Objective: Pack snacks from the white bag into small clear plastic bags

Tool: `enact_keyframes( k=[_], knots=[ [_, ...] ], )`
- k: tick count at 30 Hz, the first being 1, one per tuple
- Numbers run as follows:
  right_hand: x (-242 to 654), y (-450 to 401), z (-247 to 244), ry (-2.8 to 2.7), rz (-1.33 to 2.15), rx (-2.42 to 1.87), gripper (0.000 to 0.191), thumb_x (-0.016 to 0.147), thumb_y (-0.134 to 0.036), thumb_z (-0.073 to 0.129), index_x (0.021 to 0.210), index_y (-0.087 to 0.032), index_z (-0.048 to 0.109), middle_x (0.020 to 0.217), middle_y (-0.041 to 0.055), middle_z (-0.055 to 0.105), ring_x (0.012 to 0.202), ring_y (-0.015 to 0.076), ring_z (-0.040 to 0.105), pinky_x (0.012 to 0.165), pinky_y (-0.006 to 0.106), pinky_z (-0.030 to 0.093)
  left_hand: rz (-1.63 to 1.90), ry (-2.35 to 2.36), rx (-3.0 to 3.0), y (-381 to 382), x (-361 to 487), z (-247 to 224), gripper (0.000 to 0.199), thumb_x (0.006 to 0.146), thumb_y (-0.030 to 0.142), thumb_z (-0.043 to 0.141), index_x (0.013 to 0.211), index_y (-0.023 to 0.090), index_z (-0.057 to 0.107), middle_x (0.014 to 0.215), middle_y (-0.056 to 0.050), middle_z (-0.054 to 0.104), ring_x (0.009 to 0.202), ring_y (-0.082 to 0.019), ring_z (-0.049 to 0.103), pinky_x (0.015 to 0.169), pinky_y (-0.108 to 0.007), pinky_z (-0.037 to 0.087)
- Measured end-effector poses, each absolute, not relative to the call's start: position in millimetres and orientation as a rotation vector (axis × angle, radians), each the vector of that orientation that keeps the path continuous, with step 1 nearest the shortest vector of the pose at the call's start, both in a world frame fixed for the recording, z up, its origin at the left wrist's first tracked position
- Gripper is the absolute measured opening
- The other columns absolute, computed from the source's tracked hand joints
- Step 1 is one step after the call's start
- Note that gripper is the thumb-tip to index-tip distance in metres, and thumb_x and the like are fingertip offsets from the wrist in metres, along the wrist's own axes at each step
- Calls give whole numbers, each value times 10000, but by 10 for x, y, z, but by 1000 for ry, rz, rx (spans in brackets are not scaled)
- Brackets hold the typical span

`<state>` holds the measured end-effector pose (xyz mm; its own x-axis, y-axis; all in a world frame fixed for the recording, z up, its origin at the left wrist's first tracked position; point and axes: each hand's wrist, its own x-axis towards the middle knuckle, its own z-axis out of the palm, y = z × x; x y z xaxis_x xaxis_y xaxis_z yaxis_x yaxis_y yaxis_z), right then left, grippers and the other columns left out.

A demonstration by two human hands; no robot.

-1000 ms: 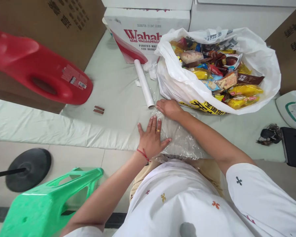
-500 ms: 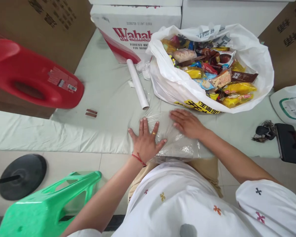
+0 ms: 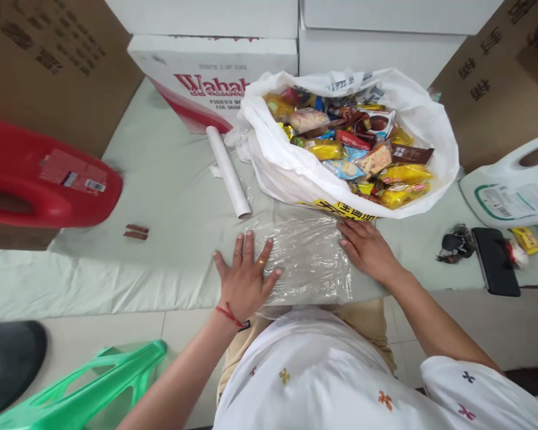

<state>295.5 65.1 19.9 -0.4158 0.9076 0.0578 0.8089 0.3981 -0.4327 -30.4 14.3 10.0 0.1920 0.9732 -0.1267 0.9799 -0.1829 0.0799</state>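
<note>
**Clear film spread in front of the snack bag**

Counts, near to far: we have one green stool [image 3: 94, 388], two bare hands, one sheet of clear film [image 3: 309, 263], one phone [image 3: 495, 260], two brown strips [image 3: 135, 235], one white tube [image 3: 228, 173], one white bag [image 3: 266, 167] of wrapped snacks [image 3: 323, 148].

We take the bag as reference. The film lies wrinkled on the pale green cloth [image 3: 170, 263], just before it. Left hand [image 3: 244, 275]: palm down, fingers spread, on the film's left side. Right hand [image 3: 367, 248]: palm down, fingers extended and closer together, at the film's right edge, fingertips near the bag. Both are unclenched.

Around the bag we note: stool, front left; phone and keys [image 3: 455, 243], front right; strips and red jug [image 3: 72, 179], left; white jug [image 3: 511, 179], right. The tube crowds its left side; behind, it partly hides a carton [image 3: 215, 65].
</note>
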Motion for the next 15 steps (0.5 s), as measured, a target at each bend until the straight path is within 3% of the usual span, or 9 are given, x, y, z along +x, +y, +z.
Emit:
enact_keyframes(
  k=[4,6,8,11,13,15],
  knots=[
    [3436,527,879,-2122,873,-1589,351,1034,-547,498,1206,-426,779,1070,38,821,1006,313,784,917,536,649,-12,1939,2305,208,-266,84,656,1048,563,434,1634,268,427,1761,-228,193,1639,-432,183,1199,-827,45],
    [3568,646,1264,-1987,671,-1693,320,1031,-548,506,1162,-441,779,986,30,817,922,302,784,879,509,647,-1,1954,2303,210,-244,75,650,1055,552,417,1635,258,427,1759,-233,199,1636,-436,190,1201,-824,49],
    [3621,959,1494,-2033,279,-1712,323,1018,-513,540,1218,-394,763,1182,62,790,1136,328,733,1035,533,578,-2,1955,2308,206,-236,69,646,1061,541,400,1640,253,418,1758,-236,199,1634,-440,194,1200,-823,56],
    [3588,1645,1457,-2441,43,-1488,536,966,-409,593,1463,-212,626,1493,128,634,1502,369,451,1234,581,393,-4,1950,2311,205,-248,62,646,1064,538,387,1642,252,412,1756,-232,208,1631,-439,205,1202,-820,65],
    [3530,2065,1295,-2660,-8,-1436,627,917,-359,655,1509,-175,563,1560,136,567,1547,388,365,1263,622,312,4,1946,2310,208,-262,54,642,1065,536,384,1640,253,415,1755,-228,215,1630,-436,213,1204,-818,70],
    [3487,2349,1172,-2739,-58,-1462,551,899,-338,689,1421,-176,617,1455,150,627,1472,401,438,1234,649,307,17,1947,2308,212,-272,44,634,1068,533,380,1639,260,417,1756,-219,222,1631,-429,215,1209,-811,87]
  ],
)
